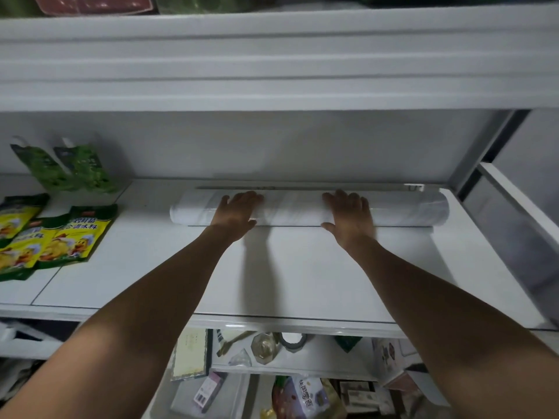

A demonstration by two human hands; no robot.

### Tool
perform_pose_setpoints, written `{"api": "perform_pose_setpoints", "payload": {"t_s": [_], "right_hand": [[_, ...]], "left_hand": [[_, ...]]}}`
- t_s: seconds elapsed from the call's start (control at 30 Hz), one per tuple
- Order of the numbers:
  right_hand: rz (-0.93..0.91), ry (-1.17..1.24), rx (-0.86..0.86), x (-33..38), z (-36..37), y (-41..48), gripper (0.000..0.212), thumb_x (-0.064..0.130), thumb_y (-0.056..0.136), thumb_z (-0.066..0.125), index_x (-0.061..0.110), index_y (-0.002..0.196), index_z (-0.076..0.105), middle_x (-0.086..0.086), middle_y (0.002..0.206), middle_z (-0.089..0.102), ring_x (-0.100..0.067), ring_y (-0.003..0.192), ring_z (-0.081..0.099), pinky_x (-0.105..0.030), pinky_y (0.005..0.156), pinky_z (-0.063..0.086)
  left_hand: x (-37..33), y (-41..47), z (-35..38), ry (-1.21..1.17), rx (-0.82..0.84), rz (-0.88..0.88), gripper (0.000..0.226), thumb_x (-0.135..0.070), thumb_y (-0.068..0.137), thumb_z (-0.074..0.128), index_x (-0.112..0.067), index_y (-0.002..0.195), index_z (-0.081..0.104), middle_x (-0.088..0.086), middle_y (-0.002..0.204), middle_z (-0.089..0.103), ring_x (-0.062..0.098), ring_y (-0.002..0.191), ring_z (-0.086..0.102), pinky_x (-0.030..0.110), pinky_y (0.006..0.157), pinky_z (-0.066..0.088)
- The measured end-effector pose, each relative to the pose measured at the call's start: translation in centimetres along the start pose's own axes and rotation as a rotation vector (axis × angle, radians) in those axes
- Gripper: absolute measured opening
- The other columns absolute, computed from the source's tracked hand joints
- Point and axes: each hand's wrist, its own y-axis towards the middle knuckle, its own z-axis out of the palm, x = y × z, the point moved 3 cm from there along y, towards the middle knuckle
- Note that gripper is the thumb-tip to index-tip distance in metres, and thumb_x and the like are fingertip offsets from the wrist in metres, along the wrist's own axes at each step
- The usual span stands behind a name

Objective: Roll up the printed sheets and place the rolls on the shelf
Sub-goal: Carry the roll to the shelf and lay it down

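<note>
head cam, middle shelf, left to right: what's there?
Yellow-green seasoning packets → green pouches → roll's left end → left hand → right hand → roll's right end.

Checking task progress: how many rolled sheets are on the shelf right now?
1. The roll lies lengthwise near the back of the white shelf, with the left hand and right hand resting flat on it. None hidden, apparently.

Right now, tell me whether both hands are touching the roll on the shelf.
Touching. The head view shows the left hand and right hand laid palm-down on the white roll, fingers over its top.
</note>
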Motion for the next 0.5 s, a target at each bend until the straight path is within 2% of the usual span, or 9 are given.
{"api": "perform_pose_setpoints", "payload": {"t_s": [0.13,0.2,0.33,0.5], "right_hand": [[0.002,0.043,-0.088,-0.1,0.0,-0.4,0.074,0.041,0.063,0.082,0.013,0.126,0.055,-0.016,0.122,0.057,-0.039,0.105,0.054,-0.05,0.097,0.038],[0.004,0.063,-0.113,-0.2,-0.2,-0.5,0.076,0.044,0.063,0.081,0.012,0.127,0.055,-0.017,0.122,0.058,-0.04,0.106,0.054,-0.052,0.097,0.038],[0.011,0.079,-0.081,-0.6,-0.7,-0.4,0.079,0.048,0.071,0.075,0.015,0.136,0.045,-0.015,0.136,0.048,-0.039,0.12,0.044,-0.05,0.105,0.027],[0.009,0.066,-0.002,-1.3,-0.8,-0.5,0.087,0.051,0.074,0.07,0.022,0.145,0.029,-0.009,0.147,0.033,-0.035,0.13,0.032,-0.045,0.11,0.017]], "left_hand": [[-0.2,0.0,-0.4,-0.013,-0.062,0.019,0.064,-0.025,0.087,0.058,-0.018,0.142,0.026,0.001,0.148,0.027,0.02,0.134,0.024,0.039,0.107,0.017],[-0.4,0.0,-0.6,-0.032,-0.099,0.044,0.067,-0.027,0.085,0.061,-0.017,0.142,0.028,0.002,0.149,0.028,0.021,0.135,0.025,0.038,0.107,0.017],[-0.7,-0.2,-0.7,-0.028,-0.081,0.036,0.074,-0.031,0.083,0.064,-0.018,0.143,0.024,0.0,0.15,0.024,0.019,0.136,0.022,0.038,0.107,0.015],[-0.7,-0.5,-0.5,-0.004,-0.061,0.007,0.073,-0.029,0.08,0.068,-0.022,0.141,0.028,-0.001,0.146,0.03,0.02,0.132,0.027,0.037,0.103,0.022]]}}
